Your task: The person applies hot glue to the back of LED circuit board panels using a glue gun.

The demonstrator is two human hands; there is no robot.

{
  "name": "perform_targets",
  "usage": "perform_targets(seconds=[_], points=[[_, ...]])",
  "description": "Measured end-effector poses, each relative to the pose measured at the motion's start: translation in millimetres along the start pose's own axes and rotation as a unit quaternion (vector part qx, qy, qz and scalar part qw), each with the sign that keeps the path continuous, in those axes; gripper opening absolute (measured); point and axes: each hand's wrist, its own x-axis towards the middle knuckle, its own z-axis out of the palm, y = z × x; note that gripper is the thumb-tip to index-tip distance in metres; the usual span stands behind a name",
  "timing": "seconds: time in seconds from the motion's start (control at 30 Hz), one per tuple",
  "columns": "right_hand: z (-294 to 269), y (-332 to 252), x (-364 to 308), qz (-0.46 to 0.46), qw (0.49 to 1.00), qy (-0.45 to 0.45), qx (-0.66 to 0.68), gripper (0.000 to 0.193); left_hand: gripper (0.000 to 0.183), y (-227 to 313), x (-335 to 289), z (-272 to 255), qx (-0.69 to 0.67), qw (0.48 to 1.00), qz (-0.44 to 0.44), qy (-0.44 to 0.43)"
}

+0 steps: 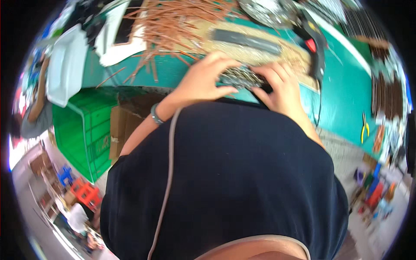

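Between my two hands, at the near edge of the green table, is a dark block of small shiny metal pieces, silvery and brassy; its exact kind is blurred. My left hand grips its left end, thumb on the near side and fingers on the far side. Its right end is held by my right hand, with the thumb and fingers bent around it. Just beyond lies a long dark grey bar on a tan board. Many thin copper-coloured strips are heaped at the far left.
A black pistol-shaped tool with a red trigger lies right of the board, its cord hanging down. Yellow-handled pliers rest farther right. At left are a pale tray, a green crate and a co-worker's arm.
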Motion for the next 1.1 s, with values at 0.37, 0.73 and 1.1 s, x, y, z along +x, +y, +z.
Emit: perform_targets(seconds=[0.37,0.73,1.1], points=[[0.6,5.2,-7.7,0.051,0.995,0.015,0.089,0.045,0.048,6.2,5.6,1.8,0.008,1.0,-0.006,-0.003],[12.2,11.1,-7.7,0.027,0.991,0.055,0.118,0.052,0.059,-9.6,3.7,3.2,0.006,0.999,0.023,0.032],[13.6,12.4,-8.8,0.044,0.989,0.054,0.132,0.062,0.06,-14.9,2.4,9.3,-0.004,0.996,0.03,0.082]])
